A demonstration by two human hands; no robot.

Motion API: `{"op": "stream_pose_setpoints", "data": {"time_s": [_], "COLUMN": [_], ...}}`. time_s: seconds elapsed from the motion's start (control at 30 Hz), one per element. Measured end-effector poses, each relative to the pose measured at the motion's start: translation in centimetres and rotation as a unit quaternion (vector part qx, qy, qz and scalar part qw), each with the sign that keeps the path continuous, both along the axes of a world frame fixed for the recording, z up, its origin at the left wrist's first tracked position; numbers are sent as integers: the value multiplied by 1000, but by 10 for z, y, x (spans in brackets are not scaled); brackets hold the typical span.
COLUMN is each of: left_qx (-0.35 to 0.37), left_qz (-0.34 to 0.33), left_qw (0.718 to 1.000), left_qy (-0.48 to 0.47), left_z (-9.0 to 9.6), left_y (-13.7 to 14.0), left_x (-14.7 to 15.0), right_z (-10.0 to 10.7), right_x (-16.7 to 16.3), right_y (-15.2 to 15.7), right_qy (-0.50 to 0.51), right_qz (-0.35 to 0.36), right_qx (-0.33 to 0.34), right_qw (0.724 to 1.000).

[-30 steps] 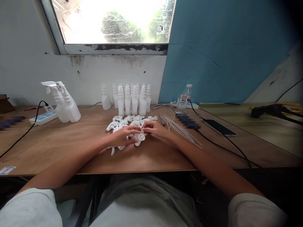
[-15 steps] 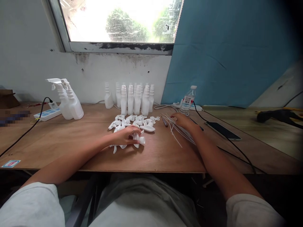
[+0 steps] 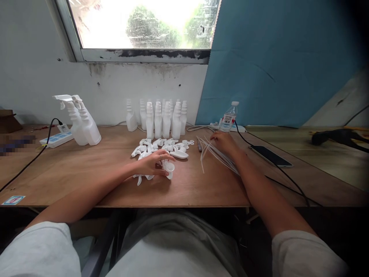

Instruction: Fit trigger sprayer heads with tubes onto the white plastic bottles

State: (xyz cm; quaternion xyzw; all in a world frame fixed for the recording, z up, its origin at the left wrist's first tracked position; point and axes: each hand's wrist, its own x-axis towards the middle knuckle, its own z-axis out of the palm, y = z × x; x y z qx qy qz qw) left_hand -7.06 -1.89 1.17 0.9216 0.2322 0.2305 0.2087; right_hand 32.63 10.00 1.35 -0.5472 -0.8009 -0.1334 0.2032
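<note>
My left hand (image 3: 152,163) is closed around a white plastic spray-head part (image 3: 170,169), its round hollow end turned toward me. Under and behind that hand lies a pile of white spray-head pieces (image 3: 157,144) on the wooden table. My right hand (image 3: 224,141) is at the far end of a loose bundle of thin white tubes (image 3: 217,154), its fingertips pinched together on them. How many tubes are between the fingers is hidden. Beside the bundle lies a small dark pen-like tool (image 3: 199,145).
White spray bottles without heads (image 3: 166,123) stand by the wall. Two bottles with trigger heads (image 3: 86,125) lean together at left near a power strip (image 3: 57,138). A clear water bottle (image 3: 230,117) stands behind my right hand. A phone (image 3: 271,156) with a cable lies at right.
The spray-head part in my left hand has turned so its hollow end faces me more. My right hand has shifted slightly, and the near ends of some tubes have swung left.
</note>
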Motion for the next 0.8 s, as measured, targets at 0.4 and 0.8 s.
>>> {"op": "stream_pose_setpoints", "data": {"time_s": [0.4,0.8], "left_qx": [74,88], "left_qz": [19,112], "left_qw": [997,988], "left_qy": [21,52], "left_z": [-1,6], "left_y": [0,-25], "left_x": [3,22], "right_z": [28,16], "right_x": [-98,-116], "right_y": [-54,-66], "right_qy": [497,401], "right_qz": [276,230], "right_qx": [-121,-170], "right_qw": [813,870]}}
